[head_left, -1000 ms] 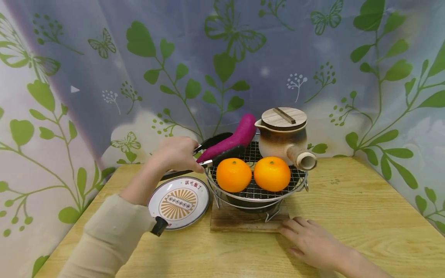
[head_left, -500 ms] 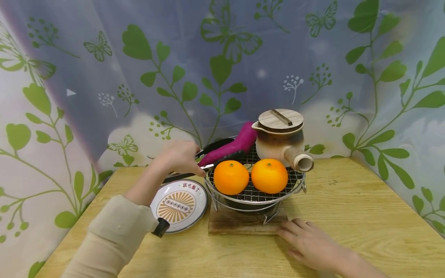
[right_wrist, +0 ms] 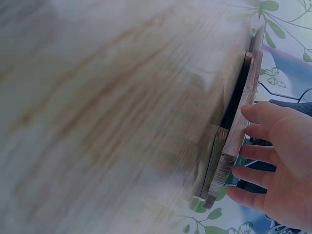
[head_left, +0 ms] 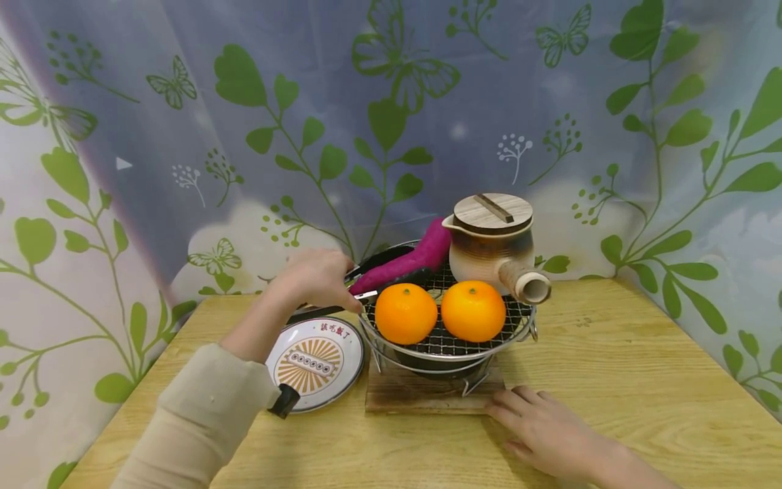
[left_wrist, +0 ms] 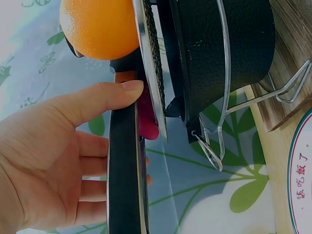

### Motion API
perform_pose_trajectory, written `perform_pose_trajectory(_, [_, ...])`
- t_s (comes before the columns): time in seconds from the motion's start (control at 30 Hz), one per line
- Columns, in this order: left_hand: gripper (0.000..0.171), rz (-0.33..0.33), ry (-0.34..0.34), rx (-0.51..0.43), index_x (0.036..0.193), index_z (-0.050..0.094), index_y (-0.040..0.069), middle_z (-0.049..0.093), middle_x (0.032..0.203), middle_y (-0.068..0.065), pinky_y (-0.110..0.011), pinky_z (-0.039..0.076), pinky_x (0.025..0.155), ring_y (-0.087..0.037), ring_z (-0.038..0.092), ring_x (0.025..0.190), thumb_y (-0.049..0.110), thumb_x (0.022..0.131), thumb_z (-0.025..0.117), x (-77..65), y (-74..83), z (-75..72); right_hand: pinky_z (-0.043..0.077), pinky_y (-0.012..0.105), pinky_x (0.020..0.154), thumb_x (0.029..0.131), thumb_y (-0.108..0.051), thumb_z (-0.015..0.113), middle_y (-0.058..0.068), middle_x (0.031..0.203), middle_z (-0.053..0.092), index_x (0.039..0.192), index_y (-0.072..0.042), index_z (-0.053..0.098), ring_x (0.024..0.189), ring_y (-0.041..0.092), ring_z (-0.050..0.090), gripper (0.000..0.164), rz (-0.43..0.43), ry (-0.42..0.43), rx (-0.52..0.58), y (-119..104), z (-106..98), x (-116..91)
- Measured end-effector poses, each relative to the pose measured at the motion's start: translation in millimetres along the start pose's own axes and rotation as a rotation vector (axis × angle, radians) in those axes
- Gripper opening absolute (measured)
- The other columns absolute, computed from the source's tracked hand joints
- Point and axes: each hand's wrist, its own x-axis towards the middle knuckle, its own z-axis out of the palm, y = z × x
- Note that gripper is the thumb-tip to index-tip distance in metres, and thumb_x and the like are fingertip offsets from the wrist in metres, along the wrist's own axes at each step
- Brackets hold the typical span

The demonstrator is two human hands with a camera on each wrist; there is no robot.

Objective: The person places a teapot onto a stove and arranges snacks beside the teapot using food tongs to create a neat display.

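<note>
My left hand [head_left: 320, 277] grips a pair of black tongs [left_wrist: 123, 170], thumb on one arm and fingers round the other. Between the tong heads lies a purple sweet potato [head_left: 406, 263], on the left back part of the wire grill rack [head_left: 442, 348]. Its near end shows as a magenta tip in the left wrist view. Two oranges [head_left: 406, 314] sit side by side at the front of the rack. My right hand [head_left: 544, 428] rests on the table, fingers extended, with fingertips at the right front corner of the wooden board [head_left: 427, 397] under the stove.
A clay teapot [head_left: 491, 251] with a wooden lid stands on the rack's right back, its side handle pointing forward right. A patterned plate [head_left: 318, 367] lies left of the stove, below my left forearm. A printed curtain [head_left: 293, 170] hangs behind the table.
The sweet potato has come down with the tongs, from tilted above the rack to lying lower on it. My right hand stays by the board. The head view has shifted slightly.
</note>
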Motion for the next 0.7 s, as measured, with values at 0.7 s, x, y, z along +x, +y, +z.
perform_pose_trajectory(0.7, [0.069,-0.001,0.034,-0.045,0.118,0.061,0.007,0.064,0.109,-0.006,-0.039,0.046,0.076,-0.024,0.058,0.094,0.050,0.066,0.075,-3.2,-5.8,2.4,0.049,0.040,0.072,0.076,-0.032,0.073,0.004,0.114,0.055,0.119,-0.013,0.059,0.095,0.023,0.053,0.049,-0.001,-0.010,0.000,-1.1,-1.3,0.0])
